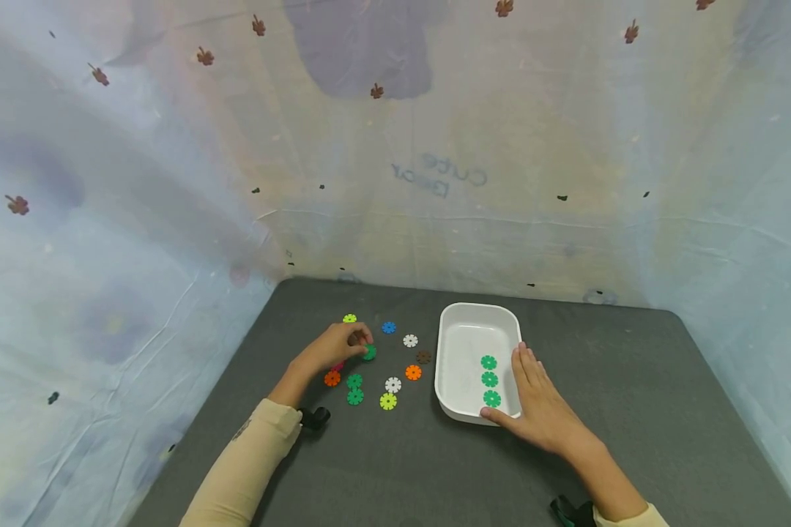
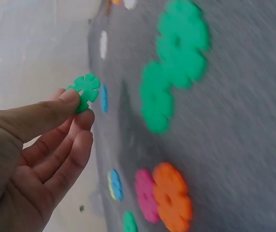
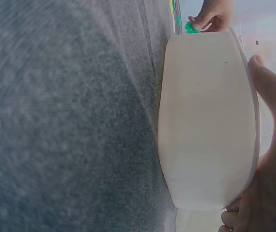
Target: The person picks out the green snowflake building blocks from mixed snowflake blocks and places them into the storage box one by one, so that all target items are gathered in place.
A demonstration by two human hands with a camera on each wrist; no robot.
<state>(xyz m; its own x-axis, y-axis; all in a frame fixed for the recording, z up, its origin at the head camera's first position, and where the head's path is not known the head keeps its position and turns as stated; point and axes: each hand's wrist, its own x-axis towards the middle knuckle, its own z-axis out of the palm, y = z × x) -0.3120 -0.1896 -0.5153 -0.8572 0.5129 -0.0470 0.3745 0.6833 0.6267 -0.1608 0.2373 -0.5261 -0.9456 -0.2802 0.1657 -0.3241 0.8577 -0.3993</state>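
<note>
Behind a gray tabletop (image 1: 395, 468), a printed curtain (image 1: 534, 146) is hung. A white rectangular tray (image 1: 464, 348) is set well to the right of the fingers of the left hand (image 1: 336, 345), its long axis run from near side to far. Its right side is touched by the right hand (image 1: 540, 406), whose fingers are laid nearly straight along the rim, thumb spread to the near corner, nothing grasped.

A green flower-shaped disc (image 2: 90, 84) is pinched in the left hand between thumb and forefinger, the gap closed to its thickness, the other fingers loosely curled. Apparently held above the tabletop, it is pointed free edge outward from the fingertips, holed face turned to the left wrist camera; being round, it is given no long axis.

The gathering of greens is judged partway done. Three green discs (image 1: 490, 379) are already lined up inside the tray, left of the right fingers, along its length. Still outside are the pinched disc and two loose green discs (image 1: 355, 397), on the near side of the left fingers. A blue disc (image 1: 389, 328), a brown disc (image 1: 424, 357) and others are scattered to those fingers' right.
</note>
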